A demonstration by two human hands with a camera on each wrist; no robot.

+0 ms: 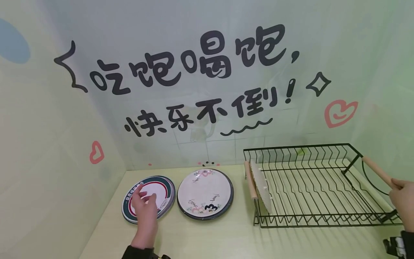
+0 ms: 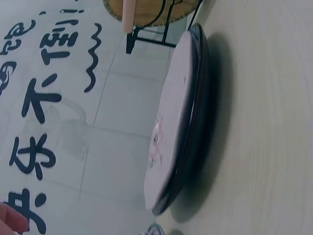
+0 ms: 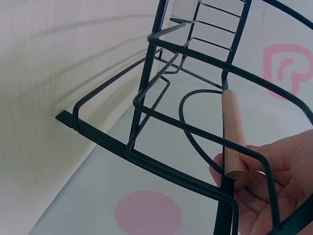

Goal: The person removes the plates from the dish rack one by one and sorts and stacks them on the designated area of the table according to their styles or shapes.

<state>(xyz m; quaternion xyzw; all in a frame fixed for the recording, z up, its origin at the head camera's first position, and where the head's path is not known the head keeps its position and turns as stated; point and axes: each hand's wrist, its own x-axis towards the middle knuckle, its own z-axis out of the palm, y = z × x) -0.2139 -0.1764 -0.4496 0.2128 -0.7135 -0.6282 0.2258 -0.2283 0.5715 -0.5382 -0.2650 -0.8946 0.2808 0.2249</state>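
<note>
My right hand (image 1: 404,199) grips the light wooden handle (image 3: 234,132) at the right end of a black wire dish rack (image 1: 300,146). Thumb and fingers wrap the handle's near end in the right wrist view. Over a stack of teal-rimmed plates (image 1: 155,187) is my left hand (image 1: 145,212), its fingers loosely bent and holding nothing. Whether it touches the top plate cannot be told. To its right lies a floral white plate (image 1: 203,194) on a dark-rimmed one. One pale plate (image 1: 262,190) stands on edge at the rack's left end.
A second wooden handle (image 1: 250,180) is on the rack's left end. The pale tabletop (image 1: 207,239) meets a wall sheet (image 1: 207,154) printed with large black characters and hearts. Side walls of the same sheeting enclose the table.
</note>
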